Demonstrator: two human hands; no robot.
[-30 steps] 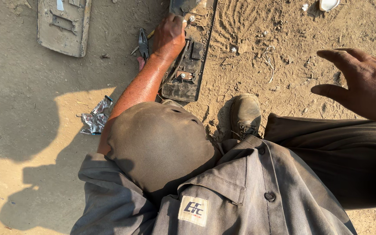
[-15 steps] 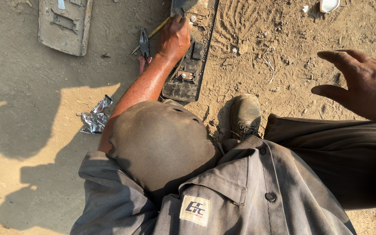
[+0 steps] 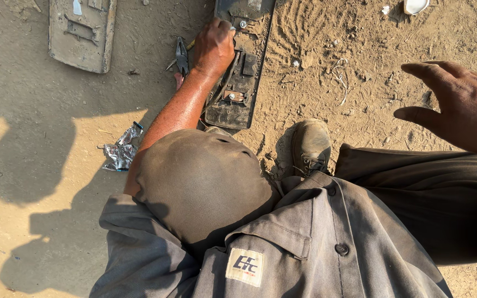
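On the sandy ground ahead of us lies the long dark panel point(image 3: 237, 83), its hollow side up, showing a small bolt near the top, a square block and a rusty bracket lower down. Our left hand point(image 3: 213, 47) rests on the panel's left edge near that bolt, fingers point(image 3: 223, 27) curled shut around what looks like a thin yellow-handled tool, though most of it is hidden under the hand and we cannot name it for sure. Our right hand point(image 3: 459, 105) hangs in the air well to the right, fingers spread wide and holding nothing. We judge the work to be at the fitting near the panel's top end, with the left hand doing it alone; the next move, as we read it, calls for a steady bearing on that bolt and perhaps the free hand to pin the panel down. Just left of the wrist lie pliers point(image 3: 181, 55) with reddish grips. Farther left sits a second, grey panel point(image 3: 81, 36); a crumpled foil wrapper point(image 3: 120, 154) lies near the elbow, and a dusty boot point(image 3: 310, 146) stands below the panel.
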